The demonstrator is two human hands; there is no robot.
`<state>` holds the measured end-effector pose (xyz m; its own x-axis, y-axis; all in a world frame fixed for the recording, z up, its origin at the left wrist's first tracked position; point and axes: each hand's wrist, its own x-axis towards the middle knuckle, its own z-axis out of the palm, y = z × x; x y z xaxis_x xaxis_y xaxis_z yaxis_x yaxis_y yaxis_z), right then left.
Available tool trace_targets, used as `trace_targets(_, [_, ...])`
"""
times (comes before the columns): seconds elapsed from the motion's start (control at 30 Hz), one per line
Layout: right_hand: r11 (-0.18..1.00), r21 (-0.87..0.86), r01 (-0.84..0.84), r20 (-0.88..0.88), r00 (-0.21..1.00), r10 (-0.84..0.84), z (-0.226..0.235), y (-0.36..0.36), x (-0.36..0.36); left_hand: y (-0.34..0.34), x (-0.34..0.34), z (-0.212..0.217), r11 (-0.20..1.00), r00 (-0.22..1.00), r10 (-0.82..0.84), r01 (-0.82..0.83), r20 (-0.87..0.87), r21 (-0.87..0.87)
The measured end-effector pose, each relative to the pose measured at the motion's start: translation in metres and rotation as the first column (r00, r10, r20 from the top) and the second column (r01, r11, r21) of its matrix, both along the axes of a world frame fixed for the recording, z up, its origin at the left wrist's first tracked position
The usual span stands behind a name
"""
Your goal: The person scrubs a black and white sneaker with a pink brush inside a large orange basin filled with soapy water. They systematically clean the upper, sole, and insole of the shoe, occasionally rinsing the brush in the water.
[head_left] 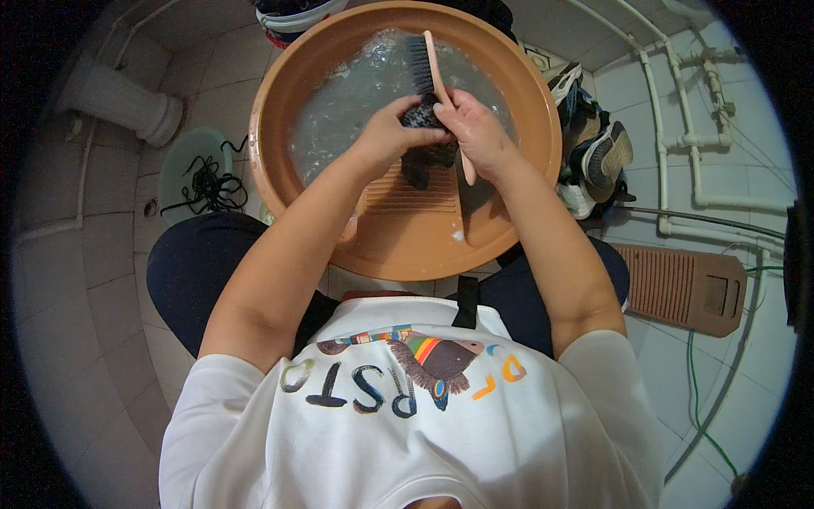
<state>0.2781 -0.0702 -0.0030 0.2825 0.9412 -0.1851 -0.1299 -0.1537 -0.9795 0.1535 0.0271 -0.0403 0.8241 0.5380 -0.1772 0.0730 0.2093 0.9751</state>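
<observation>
Both my hands are over a large orange-brown basin (275,127) of cloudy, sudsy water. My left hand (388,134) is closed round a dark, wet item with pale foam on it (415,174); its kind is partly hidden by my fingers. My right hand (476,134) grips a scrubbing brush (434,64) with a long pinkish handle and dark bristles. The bristle end points up and away, and the handle's tail sticks out below my palm. Just beneath the dark item lies the basin's ridged built-in washboard (407,197).
Several shoes (604,159) are piled against the basin's right side. A separate brown washboard (674,288) lies farther right, near white wall pipes (657,127). On the left stand a pale green bowl (176,170) with black laces (208,182) and a white pedestal (119,97).
</observation>
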Motion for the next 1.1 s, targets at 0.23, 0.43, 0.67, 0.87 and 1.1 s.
trace_targets(0.23, [0.816,-0.41,0.407,-0.004,0.894,-0.448,-0.03,-0.003,0.02,0.006,-0.003,0.008,0.916,0.958,0.235,-0.163,0.162,-0.365])
trace_targets(0.43, [0.963,-0.267,-0.024,-0.688,0.705,-0.173,-0.042,0.003,-0.003,-0.02,0.01,0.032,0.91,0.869,0.305,-0.144,0.389,-0.39])
trace_targets(0.67, [0.793,-0.204,0.574,-0.53,0.617,-0.582,-0.032,0.019,-0.011,-0.029,0.022,0.044,0.707,0.788,0.591,-0.404,0.171,-0.581])
trace_targets(0.87, [0.791,-0.056,0.609,-0.231,0.763,-0.604,-0.015,0.016,-0.03,-0.018,0.025,0.022,0.55,0.829,0.559,-0.387,-0.018,-0.74])
trace_targets(1.1, [0.893,0.278,0.354,0.539,0.712,-0.45,-0.027,0.009,-0.034,-0.022,0.02,0.014,0.595,0.883,0.454,-0.398,-0.116,-0.699])
